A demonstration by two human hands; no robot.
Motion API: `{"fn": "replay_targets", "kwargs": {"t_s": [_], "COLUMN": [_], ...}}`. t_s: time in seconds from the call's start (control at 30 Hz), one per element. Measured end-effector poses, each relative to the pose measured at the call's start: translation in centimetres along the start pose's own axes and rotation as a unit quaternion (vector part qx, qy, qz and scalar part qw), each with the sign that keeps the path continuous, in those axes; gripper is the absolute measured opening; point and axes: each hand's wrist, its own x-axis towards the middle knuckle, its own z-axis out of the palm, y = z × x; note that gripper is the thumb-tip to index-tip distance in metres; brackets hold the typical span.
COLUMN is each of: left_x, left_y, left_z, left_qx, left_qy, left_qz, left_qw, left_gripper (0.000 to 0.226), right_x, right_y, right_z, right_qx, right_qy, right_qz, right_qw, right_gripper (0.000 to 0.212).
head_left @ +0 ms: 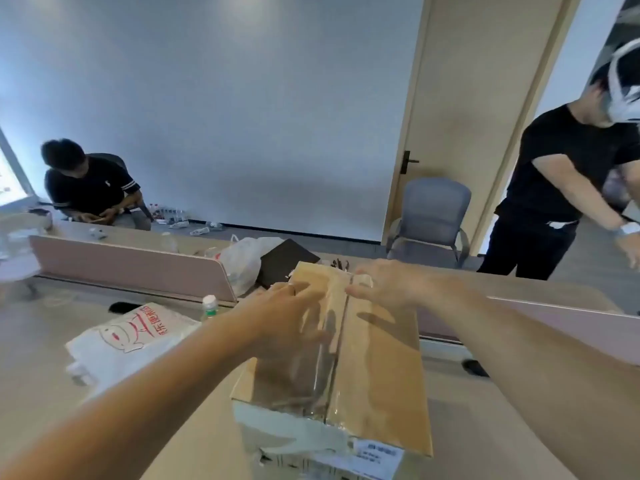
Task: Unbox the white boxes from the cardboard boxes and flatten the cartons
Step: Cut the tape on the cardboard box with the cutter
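A long cardboard box lies on the desk in front of me, its top flaps closed and clear tape running along the middle seam. A white shipping label sticks to its near end. My left hand rests flat on the left flap with fingers spread and blurred. My right hand reaches over the far end of the box, its fingers curled at the seam over a piece of tape. No white box is in sight.
A white plastic bag with red print lies left of the box, a green-capped bottle behind it. Pink desk dividers cross the desk. One person sits far left, another stands at right. A grey chair stands by the door.
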Motion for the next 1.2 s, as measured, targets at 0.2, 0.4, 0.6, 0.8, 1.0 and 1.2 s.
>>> {"fn": "replay_targets", "kwargs": {"t_s": [0.2, 0.4, 0.6, 0.8, 1.0, 1.2], "left_x": [0.3, 1.1, 4.9, 7.4, 1.2, 0.8], "left_y": [-0.5, -1.8, -2.6, -3.2, -1.7, 0.1], "left_z": [4.9, 5.2, 3.8, 2.6, 6.7, 7.1], "left_qx": [0.004, 0.042, 0.114, 0.248, -0.329, -0.565], "left_qy": [-0.018, -0.004, -0.006, 0.142, 0.096, 0.073], "left_qz": [-0.011, 0.035, 0.187, 0.080, -0.126, -0.146], "left_qw": [1.000, 0.999, 0.976, 0.955, 0.931, 0.808], "left_gripper": [0.085, 0.084, 0.070, 0.070, 0.068, 0.077], "right_x": [1.6, 0.4, -5.0, -10.1, -11.2, -11.5], "right_y": [1.0, 1.9, 4.0, 4.9, 5.7, 5.8], "right_z": [2.5, 2.7, 3.6, 3.0, 4.8, 5.8], "right_qx": [-0.033, -0.044, -0.056, -0.101, 0.106, 0.276], "right_qy": [-0.025, 0.006, 0.064, 0.042, 0.040, 0.035], "right_qz": [0.020, 0.036, 0.143, 0.237, 0.210, 0.197], "right_qw": [0.999, 0.998, 0.986, 0.965, 0.971, 0.940], "right_gripper": [0.091, 0.083, 0.078, 0.071, 0.078, 0.086]}}
